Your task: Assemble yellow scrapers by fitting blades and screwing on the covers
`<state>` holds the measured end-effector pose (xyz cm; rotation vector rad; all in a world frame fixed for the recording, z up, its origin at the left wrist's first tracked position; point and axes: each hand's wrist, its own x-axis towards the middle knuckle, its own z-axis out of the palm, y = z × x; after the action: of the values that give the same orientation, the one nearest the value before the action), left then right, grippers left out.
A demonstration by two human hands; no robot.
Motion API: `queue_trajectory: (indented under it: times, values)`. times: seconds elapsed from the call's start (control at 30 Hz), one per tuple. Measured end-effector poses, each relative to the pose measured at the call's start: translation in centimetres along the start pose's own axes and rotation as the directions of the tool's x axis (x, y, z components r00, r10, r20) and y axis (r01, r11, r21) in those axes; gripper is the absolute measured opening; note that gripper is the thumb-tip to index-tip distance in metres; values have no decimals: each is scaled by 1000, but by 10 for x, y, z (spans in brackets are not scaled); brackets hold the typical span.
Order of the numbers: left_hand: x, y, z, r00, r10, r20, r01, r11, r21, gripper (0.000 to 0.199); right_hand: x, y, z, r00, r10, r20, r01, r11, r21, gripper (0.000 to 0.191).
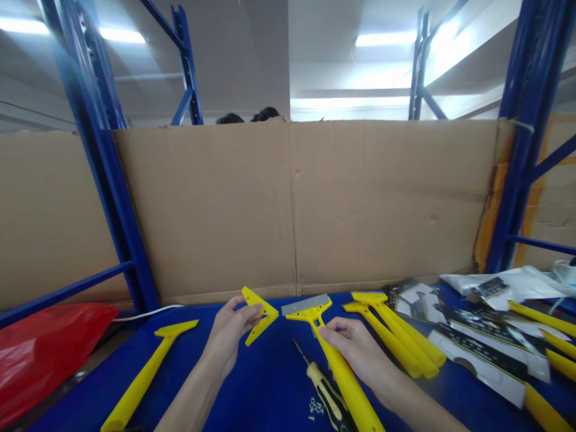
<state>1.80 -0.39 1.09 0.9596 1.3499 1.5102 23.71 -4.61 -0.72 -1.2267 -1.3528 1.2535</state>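
My left hand (231, 330) pinches a flat yellow V-shaped plastic piece (267, 313) with small holes in it. Close by on the right, my right hand (353, 343) grips the neck of a yellow scraper (345, 384), its head pointing away from me. A bare metal blade (306, 305) lies across that scraper's head. The two held parts are near each other but apart. Below them a screwdriver (324, 384) with a cream and black handle rests on the blue table, and several small screws (315, 408) lie beside it.
Another yellow scraper (148, 378) lies at left, near a red plastic bag (54, 354). Two yellow scrapers (396, 333) lie right of my right hand. Black-and-white packaging cards (481, 360) and more yellow handles cover the right side. A cardboard wall (292, 210) and blue rack posts stand behind.
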Motion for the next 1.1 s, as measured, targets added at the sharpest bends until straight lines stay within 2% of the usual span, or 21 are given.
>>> queue_trajectory:
  times: [0.1,0.17,0.3,0.43,0.5,0.77,1.1]
  values:
    - [-5,3,4,994,107,-17,-106,994,40,59,-2,-1,0,1000,12,-9,-12,1000,-1,22]
    - [-8,3,6,995,93,34,-96,991,94,54,-3,-2,1,1000,23,-4,-23,1000,6,22]
    - [-13,4,8,983,-45,177,23,992,121,33,-3,-1,2,999,45,18,-46,998,38,24]
    - [-18,3,11,940,-70,333,35,993,110,38,-2,0,2,999,41,28,-42,998,57,25]
    - [-21,2,13,927,-79,368,29,990,140,41,-1,0,2,999,34,30,-36,998,57,26]
    - [-26,-4,19,925,-85,371,13,981,193,40,-4,-3,3,999,-32,-6,33,999,10,30]
    - [-29,-6,22,931,-169,323,138,984,116,31,-6,-5,4,996,-82,40,84,994,-67,32]
